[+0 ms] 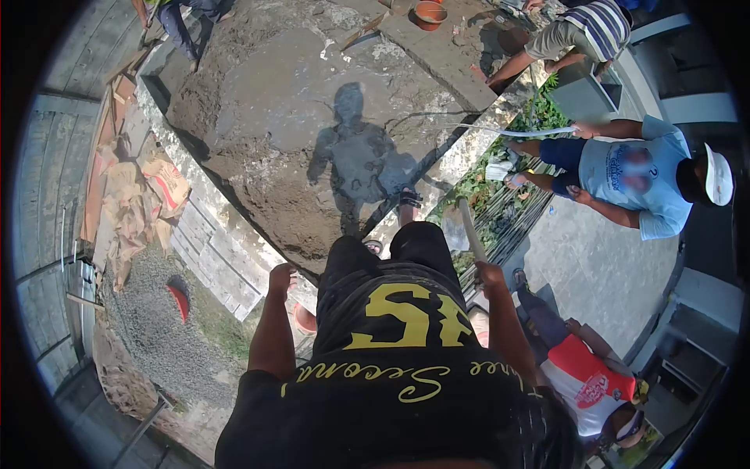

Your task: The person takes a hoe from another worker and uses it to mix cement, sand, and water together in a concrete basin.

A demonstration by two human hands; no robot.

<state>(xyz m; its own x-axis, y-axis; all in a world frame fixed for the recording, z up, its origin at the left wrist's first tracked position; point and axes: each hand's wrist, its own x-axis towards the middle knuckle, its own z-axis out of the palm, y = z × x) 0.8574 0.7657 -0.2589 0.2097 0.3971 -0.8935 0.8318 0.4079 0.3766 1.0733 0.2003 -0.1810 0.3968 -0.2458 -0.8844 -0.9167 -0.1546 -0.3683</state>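
My right hand [490, 277] is closed around a long wooden handle [471, 228]. One end of the handle points away past my foot; whatever is at the other end is hidden below my hand. My left hand [283, 279] hangs at my side with its fingers loosely bent and nothing visible in it. In front of my feet lies wet grey cement mix [266, 94], with my shadow across it. I stand at its near corner, on the pale concrete edge [226, 207].
A person in a light blue shirt [633, 176] holds a pale hose [539, 133] at the right. Other people are at the top corners and lower right. An orange bucket [430, 14] stands at the far side. Torn sacks [166, 186] and gravel [148, 305] lie left.
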